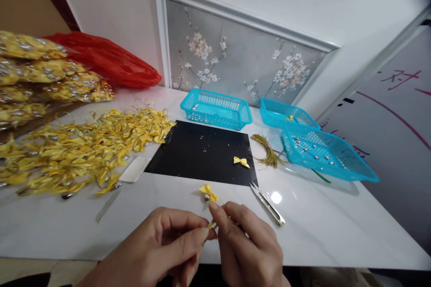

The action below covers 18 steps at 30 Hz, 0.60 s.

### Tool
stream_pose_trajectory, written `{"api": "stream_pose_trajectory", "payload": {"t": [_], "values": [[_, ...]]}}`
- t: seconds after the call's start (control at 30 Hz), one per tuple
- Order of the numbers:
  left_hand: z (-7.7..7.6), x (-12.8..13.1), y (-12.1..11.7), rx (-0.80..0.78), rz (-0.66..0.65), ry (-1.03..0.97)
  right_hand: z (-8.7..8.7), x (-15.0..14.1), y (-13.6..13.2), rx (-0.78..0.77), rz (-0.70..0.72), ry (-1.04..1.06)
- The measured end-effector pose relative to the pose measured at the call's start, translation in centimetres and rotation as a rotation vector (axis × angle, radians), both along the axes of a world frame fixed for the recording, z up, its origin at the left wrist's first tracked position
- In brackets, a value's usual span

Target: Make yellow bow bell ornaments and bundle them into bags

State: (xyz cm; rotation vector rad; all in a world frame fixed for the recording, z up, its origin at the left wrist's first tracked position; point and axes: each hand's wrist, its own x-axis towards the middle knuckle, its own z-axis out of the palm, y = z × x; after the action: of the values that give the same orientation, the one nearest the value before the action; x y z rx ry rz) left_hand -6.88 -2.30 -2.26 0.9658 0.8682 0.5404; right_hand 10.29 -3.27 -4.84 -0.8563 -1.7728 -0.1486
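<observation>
At the front edge of the table my left hand (pixel 168 244) and my right hand (pixel 247 242) meet, fingertips pinched on a short piece of gold cord (pixel 211 224). Just beyond the fingertips is a yellow ribbon bow (pixel 209 192) with a small silver bell (pixel 206 197) at it; whether the cord joins them is hidden by my fingers. Another yellow bow (pixel 241 162) lies on the black mat (pixel 195 152). Thread snips (pixel 268 204) rest on the table to the right of my right hand.
A heap of yellow bows on cords (pixel 90 148) covers the left side, below stacked clear bags (pixel 43 71) and a red plastic bag (pixel 111 60). At the back stand blue baskets (pixel 215 110), the right one (pixel 336 154) holding several silver bells. A gold cord bundle (pixel 269 152) lies beside it.
</observation>
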Motion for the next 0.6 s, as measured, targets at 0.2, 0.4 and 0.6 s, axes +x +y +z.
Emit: {"api": "stream_pose_trajectory", "payload": {"t": [0.2, 0.4, 0.6], "values": [[0.0, 0.1, -0.2, 0.008, 0.000, 0.037, 0.0, 0.1, 0.0, -0.013, 0.031, -0.005], [-0.2, -0.1, 0.0, -0.023, 0.019, 0.010, -0.4, 0.1, 0.0, -0.030, 0.017, 0.019], [0.5, 0.3, -0.3, -0.001, 0.031, 0.002, -1.0, -0.2, 0.0, 0.037, -0.077, -0.030]]}}
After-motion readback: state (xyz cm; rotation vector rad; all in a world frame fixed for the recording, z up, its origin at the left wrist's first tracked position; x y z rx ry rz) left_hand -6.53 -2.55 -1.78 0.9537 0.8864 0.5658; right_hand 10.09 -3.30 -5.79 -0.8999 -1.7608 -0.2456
